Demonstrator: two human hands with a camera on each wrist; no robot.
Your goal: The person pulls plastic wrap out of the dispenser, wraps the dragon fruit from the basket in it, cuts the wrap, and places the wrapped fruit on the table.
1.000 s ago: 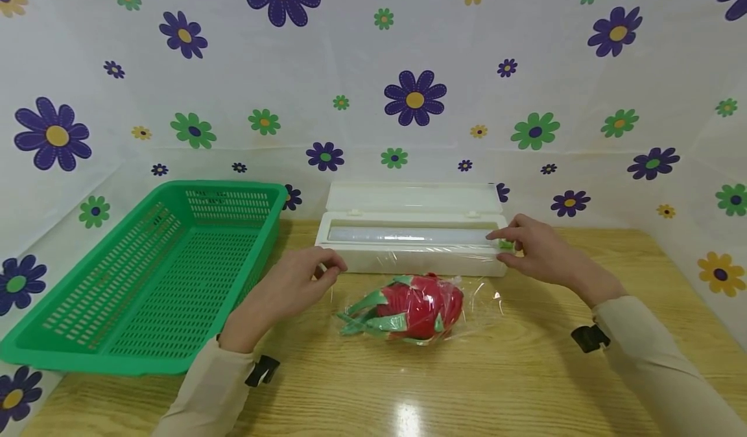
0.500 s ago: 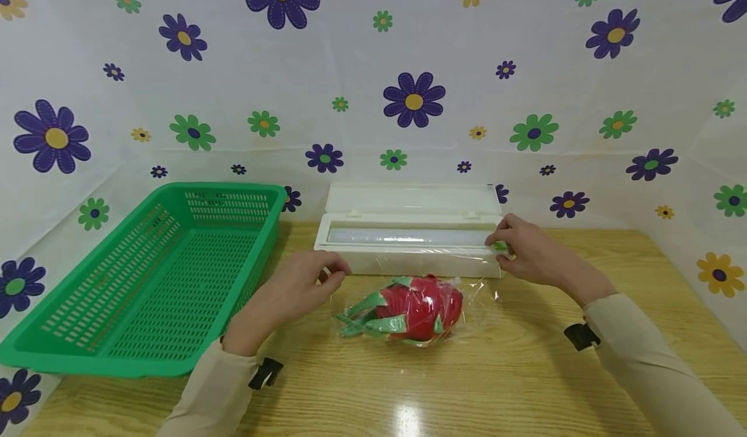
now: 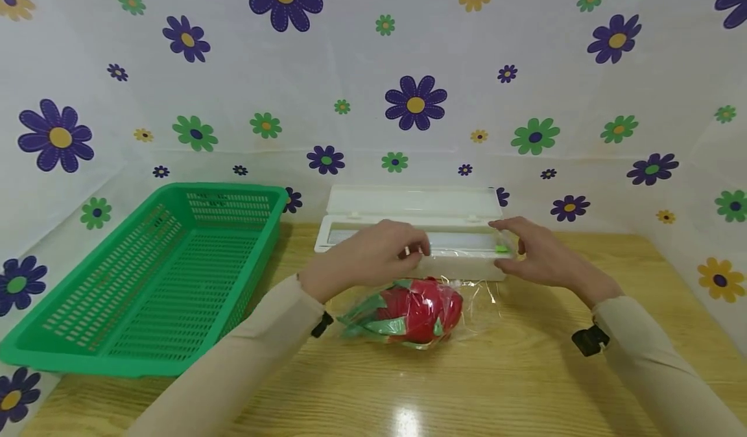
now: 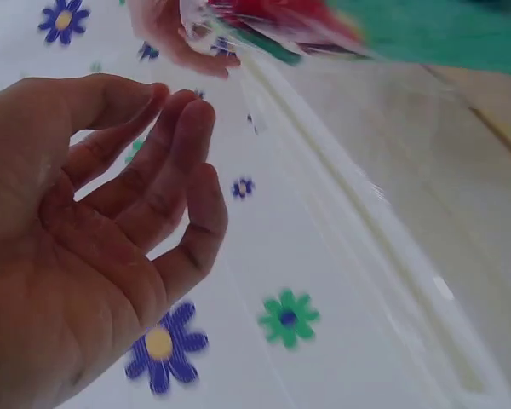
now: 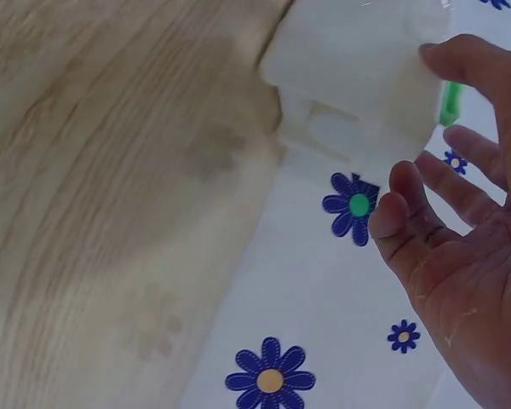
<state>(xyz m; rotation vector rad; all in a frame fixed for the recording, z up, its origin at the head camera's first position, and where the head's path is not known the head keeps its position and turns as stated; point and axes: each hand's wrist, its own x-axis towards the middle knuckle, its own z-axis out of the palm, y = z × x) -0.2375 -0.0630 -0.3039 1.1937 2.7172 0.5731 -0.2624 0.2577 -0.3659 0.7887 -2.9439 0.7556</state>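
Note:
A white cling film box (image 3: 467, 268) stands on the table with its lid raised, a roll (image 3: 455, 241) inside and a green piece (image 3: 502, 249) at its right end. My right hand (image 3: 539, 253) holds that end, thumb at the front and index finger at the back edge; the thumb on the box also shows in the right wrist view. My left hand (image 3: 373, 255) hovers over the middle front of the box, fingers loosely curled, nothing between them in the left wrist view (image 4: 128, 196). Below it lies a red dragon fruit (image 3: 423, 310) with green scales, covered by clear film.
A green slotted plastic basket (image 3: 117, 366) stands on the left of the wooden table (image 3: 467, 385). A white cloth (image 3: 455, 48) with printed flowers hangs behind and at the sides, close behind the box.
My left hand has moved right, from the box's left front corner to over its middle. My right hand's fingers have spread from around the green piece to span the box's end.

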